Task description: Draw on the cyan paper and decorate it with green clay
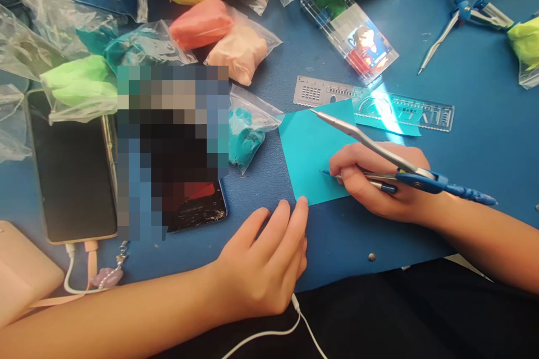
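Observation:
A square of turquoise paper point(311, 146) lies on the blue table. My right hand point(379, 182) is closed round the leg of a silver and blue compass point(425, 179), whose blue pencil tip is over the paper; the other leg sticks out toward the upper left. At the paper's lower left corner, my left hand point(267, 255) rests with its fingers extended, one fingertip at the paper's edge. Behind the paper is a clear ruler point(309, 91), with another piece of turquoise paper under part of it.
Bags of coloured clay point(202, 25) cover the back left. Two phones point(73, 174) point(202, 207) lie at left, the second partly pixelated. A clear case point(349, 33) and a second compass point(463, 11) lie behind. A white cable point(297, 305) hangs in front.

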Action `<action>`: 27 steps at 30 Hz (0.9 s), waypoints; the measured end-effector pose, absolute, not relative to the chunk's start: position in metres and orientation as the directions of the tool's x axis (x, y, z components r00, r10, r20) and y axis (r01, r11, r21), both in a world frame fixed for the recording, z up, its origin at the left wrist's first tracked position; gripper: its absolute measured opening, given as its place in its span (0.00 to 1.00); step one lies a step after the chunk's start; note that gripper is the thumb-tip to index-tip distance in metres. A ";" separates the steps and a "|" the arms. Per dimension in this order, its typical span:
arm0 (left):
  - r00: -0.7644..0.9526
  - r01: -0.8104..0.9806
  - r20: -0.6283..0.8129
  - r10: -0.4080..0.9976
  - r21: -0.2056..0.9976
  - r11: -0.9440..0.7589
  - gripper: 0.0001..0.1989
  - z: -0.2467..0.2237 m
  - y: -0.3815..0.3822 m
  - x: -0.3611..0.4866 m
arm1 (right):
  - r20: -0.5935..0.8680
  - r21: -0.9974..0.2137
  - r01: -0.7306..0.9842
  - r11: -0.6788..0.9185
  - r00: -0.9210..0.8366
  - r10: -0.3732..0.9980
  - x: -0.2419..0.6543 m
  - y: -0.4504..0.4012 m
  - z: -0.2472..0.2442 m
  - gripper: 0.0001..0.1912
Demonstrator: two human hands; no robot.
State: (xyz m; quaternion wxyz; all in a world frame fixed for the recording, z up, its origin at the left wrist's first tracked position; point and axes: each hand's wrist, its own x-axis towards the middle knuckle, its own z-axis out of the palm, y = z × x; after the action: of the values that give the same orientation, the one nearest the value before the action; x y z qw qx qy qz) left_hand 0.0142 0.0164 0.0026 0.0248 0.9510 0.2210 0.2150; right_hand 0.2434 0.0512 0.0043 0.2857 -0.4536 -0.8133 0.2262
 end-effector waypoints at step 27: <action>0.809 0.400 0.373 0.454 0.215 -0.891 0.05 0.004 0.014 0.013 | 0.256 -0.613 0.660 0.435 -0.355 0.899 0.241 0.049 0.008 0.11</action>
State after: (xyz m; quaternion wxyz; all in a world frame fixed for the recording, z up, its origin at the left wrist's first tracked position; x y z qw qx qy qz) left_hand 0.0125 0.0137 0.0044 0.0631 0.9490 0.2249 0.2116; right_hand 0.2410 0.0486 0.0078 0.2881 -0.4892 -0.7966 0.2076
